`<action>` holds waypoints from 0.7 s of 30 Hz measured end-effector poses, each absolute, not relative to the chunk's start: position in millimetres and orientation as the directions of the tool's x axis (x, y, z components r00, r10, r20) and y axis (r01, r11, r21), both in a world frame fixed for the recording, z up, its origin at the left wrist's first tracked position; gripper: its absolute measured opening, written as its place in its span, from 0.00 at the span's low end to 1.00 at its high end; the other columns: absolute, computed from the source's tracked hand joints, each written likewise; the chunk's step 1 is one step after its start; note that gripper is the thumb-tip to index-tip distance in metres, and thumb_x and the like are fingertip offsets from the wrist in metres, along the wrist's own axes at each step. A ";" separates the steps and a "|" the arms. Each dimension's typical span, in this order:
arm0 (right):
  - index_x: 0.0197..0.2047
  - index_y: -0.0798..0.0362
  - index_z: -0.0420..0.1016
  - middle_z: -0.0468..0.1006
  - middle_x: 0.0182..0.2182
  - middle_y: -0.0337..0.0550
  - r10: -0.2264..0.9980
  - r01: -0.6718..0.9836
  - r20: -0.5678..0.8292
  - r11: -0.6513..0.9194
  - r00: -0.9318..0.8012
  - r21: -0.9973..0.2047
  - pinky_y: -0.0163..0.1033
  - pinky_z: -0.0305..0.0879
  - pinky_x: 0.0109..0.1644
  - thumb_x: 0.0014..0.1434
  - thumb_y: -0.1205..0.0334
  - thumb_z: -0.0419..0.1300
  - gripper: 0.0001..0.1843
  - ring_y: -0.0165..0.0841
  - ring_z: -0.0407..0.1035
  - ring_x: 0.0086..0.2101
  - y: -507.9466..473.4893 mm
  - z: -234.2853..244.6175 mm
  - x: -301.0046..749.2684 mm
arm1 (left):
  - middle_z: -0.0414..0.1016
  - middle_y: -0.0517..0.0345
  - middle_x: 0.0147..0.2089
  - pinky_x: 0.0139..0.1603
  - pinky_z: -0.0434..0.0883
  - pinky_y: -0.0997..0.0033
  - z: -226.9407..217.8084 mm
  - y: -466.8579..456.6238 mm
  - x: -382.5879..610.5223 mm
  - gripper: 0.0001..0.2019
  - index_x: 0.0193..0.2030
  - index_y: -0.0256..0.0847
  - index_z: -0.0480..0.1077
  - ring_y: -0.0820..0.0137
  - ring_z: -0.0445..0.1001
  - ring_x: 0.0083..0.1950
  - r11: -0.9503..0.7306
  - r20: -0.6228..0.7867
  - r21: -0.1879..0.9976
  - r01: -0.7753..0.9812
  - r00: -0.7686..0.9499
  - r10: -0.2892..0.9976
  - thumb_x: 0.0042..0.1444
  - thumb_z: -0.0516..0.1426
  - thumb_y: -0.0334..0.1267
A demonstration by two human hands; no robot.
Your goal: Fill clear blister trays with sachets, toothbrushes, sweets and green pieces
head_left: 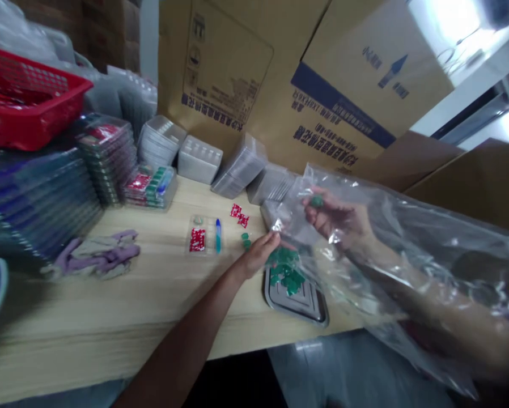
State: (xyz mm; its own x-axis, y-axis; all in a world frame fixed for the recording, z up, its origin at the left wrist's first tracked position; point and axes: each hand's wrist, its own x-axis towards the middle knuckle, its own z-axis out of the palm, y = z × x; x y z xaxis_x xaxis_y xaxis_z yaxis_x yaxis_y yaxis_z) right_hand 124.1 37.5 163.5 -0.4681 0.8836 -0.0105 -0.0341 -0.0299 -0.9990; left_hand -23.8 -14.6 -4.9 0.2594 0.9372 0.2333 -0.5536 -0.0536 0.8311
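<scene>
My right hand (337, 218) is inside a large clear plastic bag (377, 198), which also covers the forearm. Its fingers are closed on a small green piece (317, 201). My left hand (261, 253) pinches the bag's edge above a metal tray (297, 306). On that tray lies a pile of green pieces (287, 272), partly seen through the plastic. A few more green pieces (246, 241) and two red-and-white packets (240, 215) lie on the table beside my left hand. Left of them sits a clear compartment tray (201, 252) with red packets and a blue pen-like stick (217, 235).
Stacks of clear plastic trays (200, 158) line the table's back, before large cardboard boxes (237, 68). Filled trays (150, 187) are stacked further left, near a red basket (33, 107). Purple-and-grey gloves (97, 255) lie on the wooden table (161, 306).
</scene>
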 end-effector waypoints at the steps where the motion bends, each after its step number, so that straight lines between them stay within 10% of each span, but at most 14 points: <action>1: 0.42 0.44 0.72 0.78 0.35 0.36 0.893 -0.063 0.001 -0.031 -0.450 -0.998 0.38 0.69 0.44 0.51 0.62 0.64 0.13 0.31 0.69 0.32 39.6 165.2 125.3 | 0.81 0.48 0.48 0.45 0.72 0.69 -5.0 -13.1 -25.0 0.29 0.66 0.39 0.68 0.63 0.77 0.48 -0.046 0.239 0.814 -0.579 0.262 0.935 0.67 0.52 0.56; 8: 0.33 0.48 0.72 0.72 0.25 0.35 0.778 0.455 -0.274 0.018 -0.566 -0.890 0.40 0.65 0.37 0.49 0.59 0.65 0.08 0.31 0.64 0.26 57.8 147.2 139.7 | 0.79 0.46 0.53 0.48 0.76 0.60 -2.3 -7.6 -35.2 0.28 0.73 0.46 0.57 0.60 0.76 0.54 0.206 0.133 0.689 -0.695 0.401 0.906 0.70 0.49 0.51; 12: 0.44 0.50 0.77 0.80 0.42 0.41 0.611 0.539 -0.330 0.192 -0.720 -0.820 0.40 0.68 0.47 0.46 0.67 0.66 0.19 0.36 0.72 0.42 46.0 123.1 130.6 | 0.75 0.44 0.60 0.48 0.79 0.51 -4.1 -7.0 -42.4 0.25 0.69 0.47 0.64 0.56 0.76 0.56 0.303 0.094 0.656 -0.691 0.474 0.876 0.71 0.45 0.51; 21: 0.42 0.52 0.78 0.79 0.34 0.41 0.372 0.563 -0.605 -0.226 -0.704 -0.795 0.38 0.70 0.39 0.46 0.63 0.62 0.17 0.33 0.71 0.32 36.1 97.1 129.0 | 0.81 0.47 0.46 0.41 0.79 0.45 -16.6 0.7 -36.0 0.24 0.70 0.48 0.61 0.56 0.82 0.41 0.547 0.030 0.571 -0.613 0.681 0.732 0.71 0.46 0.49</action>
State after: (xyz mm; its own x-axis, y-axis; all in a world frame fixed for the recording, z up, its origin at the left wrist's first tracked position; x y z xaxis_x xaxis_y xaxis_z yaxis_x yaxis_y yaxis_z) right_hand 129.0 36.1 97.1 -0.7038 0.3725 -0.6049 0.5632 -0.2264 -0.7947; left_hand -36.0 0.7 -16.6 0.6807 0.7320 0.0297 -0.6127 0.5466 0.5708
